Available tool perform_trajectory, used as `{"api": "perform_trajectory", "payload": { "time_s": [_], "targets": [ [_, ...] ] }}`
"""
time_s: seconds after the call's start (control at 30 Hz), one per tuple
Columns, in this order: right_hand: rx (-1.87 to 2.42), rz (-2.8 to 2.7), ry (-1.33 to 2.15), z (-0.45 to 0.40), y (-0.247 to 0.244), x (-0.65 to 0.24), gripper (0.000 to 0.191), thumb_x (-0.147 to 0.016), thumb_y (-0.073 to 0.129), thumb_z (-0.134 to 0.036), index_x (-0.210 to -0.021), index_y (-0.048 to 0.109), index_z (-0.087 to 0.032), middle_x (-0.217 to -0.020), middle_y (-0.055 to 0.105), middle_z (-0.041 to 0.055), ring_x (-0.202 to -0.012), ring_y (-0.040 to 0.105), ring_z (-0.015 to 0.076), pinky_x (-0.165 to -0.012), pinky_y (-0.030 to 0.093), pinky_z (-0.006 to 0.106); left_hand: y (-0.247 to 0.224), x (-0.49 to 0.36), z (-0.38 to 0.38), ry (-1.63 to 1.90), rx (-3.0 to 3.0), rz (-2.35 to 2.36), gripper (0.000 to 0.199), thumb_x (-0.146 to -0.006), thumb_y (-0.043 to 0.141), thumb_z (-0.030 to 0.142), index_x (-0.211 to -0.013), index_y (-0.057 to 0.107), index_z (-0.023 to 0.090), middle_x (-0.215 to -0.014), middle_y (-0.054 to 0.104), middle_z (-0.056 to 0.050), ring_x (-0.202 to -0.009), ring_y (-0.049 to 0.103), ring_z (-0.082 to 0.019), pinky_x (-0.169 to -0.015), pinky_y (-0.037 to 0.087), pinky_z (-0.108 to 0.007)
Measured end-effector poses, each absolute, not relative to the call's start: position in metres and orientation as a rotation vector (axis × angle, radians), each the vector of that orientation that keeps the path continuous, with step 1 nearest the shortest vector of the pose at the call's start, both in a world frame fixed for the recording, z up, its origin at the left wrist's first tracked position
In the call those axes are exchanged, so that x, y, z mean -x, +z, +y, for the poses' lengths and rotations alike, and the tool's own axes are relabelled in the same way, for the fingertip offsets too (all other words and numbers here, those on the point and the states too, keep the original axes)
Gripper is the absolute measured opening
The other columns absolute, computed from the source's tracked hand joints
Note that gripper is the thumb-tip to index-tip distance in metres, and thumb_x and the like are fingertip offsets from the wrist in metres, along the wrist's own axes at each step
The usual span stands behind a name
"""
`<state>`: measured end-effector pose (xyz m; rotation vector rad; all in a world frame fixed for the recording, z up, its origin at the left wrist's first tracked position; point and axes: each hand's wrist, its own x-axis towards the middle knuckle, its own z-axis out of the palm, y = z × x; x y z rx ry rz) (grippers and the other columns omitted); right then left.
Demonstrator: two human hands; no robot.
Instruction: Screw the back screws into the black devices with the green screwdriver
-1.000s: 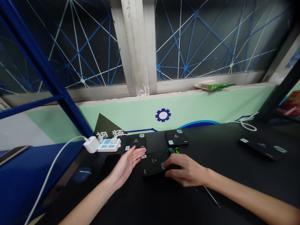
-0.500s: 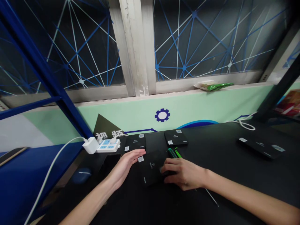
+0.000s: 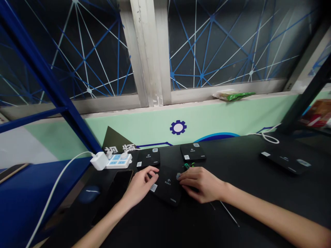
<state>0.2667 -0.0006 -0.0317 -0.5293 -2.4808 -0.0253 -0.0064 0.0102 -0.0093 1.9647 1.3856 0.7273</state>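
Observation:
A flat black box (image 3: 167, 186) with a printed logo, a white QR sticker and small lettering lies on the black table between my hands, set at an angle. My left hand (image 3: 142, 182) has bent fingers at its left edge, by the QR sticker. Along the right edge, my right hand (image 3: 203, 184) pinches the corner beside a pale round sticker. Beneath the right hand lie green-handled tools (image 3: 186, 166); their grips are mostly hidden, and a thin metal shaft (image 3: 230, 213) sticks out below the wrist.
Similar black boxes lie at the back left (image 3: 148, 157), back middle (image 3: 192, 152) and right (image 3: 286, 162). Left of my hand are a dark phone (image 3: 121, 182), a blue mouse (image 3: 89, 194) and a white power strip (image 3: 119, 161) with plugs. A white cable (image 3: 270, 138) curls by the wall.
The box between my hands has turned, its QR sticker moving down along the left side. My left fingers have gone from straight to bent, and the right hand has shifted slightly upward.

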Motion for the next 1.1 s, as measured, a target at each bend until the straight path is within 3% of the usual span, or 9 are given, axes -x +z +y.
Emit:
{"api": "perform_trajectory", "payload": {
  "time_s": [0.13,0.2,0.27,0.33,0.4,0.6,0.8,1.0,1.1],
  "targets": [
    [0.563,-2.405,0.076,0.005,-0.032,-0.269,0.021,-0.09,0.052,-0.015,-0.104,0.069,-0.015,-0.101,0.073,0.0094,-0.091,0.067,0.0208,-0.081,0.054,0.036,-0.013,0.006,0.007,0.699,-2.143,1.426,0.028,-0.091,0.058,0.045,-0.109,0.065,0.025,-0.075,0.065,0.002,-0.063,0.06,-0.018,-0.06,0.044,-0.027],
    [0.634,-2.354,0.041,0.008,-0.031,-0.272,0.022,-0.089,0.053,-0.015,-0.104,0.069,-0.016,-0.104,0.072,0.0094,-0.092,0.066,0.0218,-0.082,0.052,0.038,-0.013,0.005,0.004,0.72,-2.295,1.447,0.033,-0.09,0.06,0.044,-0.118,0.062,0.027,-0.091,0.068,-0.001,-0.085,0.065,-0.023,-0.074,0.049,-0.032],
    [0.755,-2.307,-0.029,0.011,-0.029,-0.274,0.022,-0.087,0.055,-0.016,-0.104,0.069,-0.018,-0.108,0.071,0.0099,-0.094,0.063,0.0239,-0.081,0.051,0.041,-0.011,0.004,0.0,0.696,-2.452,1.418,0.043,-0.09,0.062,0.042,-0.13,0.055,0.03,-0.121,0.063,-0.004,-0.114,0.058,-0.028,-0.094,0.047,-0.04],
    [0.88,-2.282,-0.08,0.014,-0.028,-0.277,0.023,-0.086,0.055,-0.017,-0.105,0.068,-0.018,-0.111,0.07,0.0104,-0.095,0.061,0.026,-0.082,0.049,0.043,-0.008,0.004,-0.003,0.605,-2.542,1.332,0.051,-0.092,0.062,0.04,-0.14,0.046,0.034,-0.142,0.051,-0.002,-0.129,0.049,-0.028,-0.105,0.041,-0.043],
    [0.965,-2.286,-0.083,0.016,-0.027,-0.278,0.024,-0.086,0.056,-0.018,-0.107,0.068,-0.018,-0.109,0.07,0.0099,-0.096,0.059,0.0267,-0.082,0.048,0.043,-0.006,0.004,-0.005,0.503,-2.586,1.254,0.053,-0.093,0.061,0.04,-0.143,0.042,0.036,-0.15,0.044,0.001,-0.135,0.043,-0.026,-0.111,0.037,-0.043],
    [1.095,-2.318,-0.015,0.016,-0.029,-0.276,0.02,-0.083,0.06,-0.02,-0.102,0.067,-0.019,-0.099,0.069,0.0075,-0.091,0.057,0.0256,-0.081,0.046,0.04,-0.002,0.005,-0.006,0.353,-2.64,1.209,0.057,-0.09,0.063,0.046,-0.143,0.044,0.037,-0.154,0.041,0.002,-0.14,0.038,-0.028,-0.113,0.035,-0.049],
    [1.163,-2.299,-0.045,0.016,-0.028,-0.274,0.008,-0.082,0.06,-0.019,-0.088,0.064,-0.019,-0.091,0.064,0.0074,-0.085,0.054,0.0238,-0.074,0.043,0.036,0.001,0.008,-0.008,0.244,-2.695,1.186,0.08,-0.08,0.071,0.052,-0.15,0.034,0.038,-0.158,0.033,0.001,-0.141,0.036,-0.032,-0.113,0.033,-0.053],
    [1.219,-2.304,-0.082,0.017,-0.029,-0.274,0.007,-0.077,0.06,-0.015,-0.083,0.062,-0.019,-0.086,0.061,0.0057,-0.082,0.052,0.0223,-0.072,0.041,0.034,-0.005,0.007,-0.007,0.302,-2.731,1.233,0.08,-0.077,0.073,0.055,-0.147,0.04,0.036,-0.155,0.039,-0.001,-0.139,0.039,-0.033,-0.112,0.034,-0.054],
    [1.232,-2.32,-0.073,0.016,-0.028,-0.274,0.016,-0.076,0.058,-0.015,-0.09,0.065,-0.018,-0.091,0.062,0.0069,-0.086,0.052,0.0233,-0.075,0.041,0.035,-0.008,0.005,-0.007,0.307,-2.735,1.316,0.079,-0.075,0.073,0.061,-0.144,0.045,0.033,-0.151,0.044,-0.004,-0.136,0.042,-0.035,-0.11,0.035,-0.057]
  ]
}}
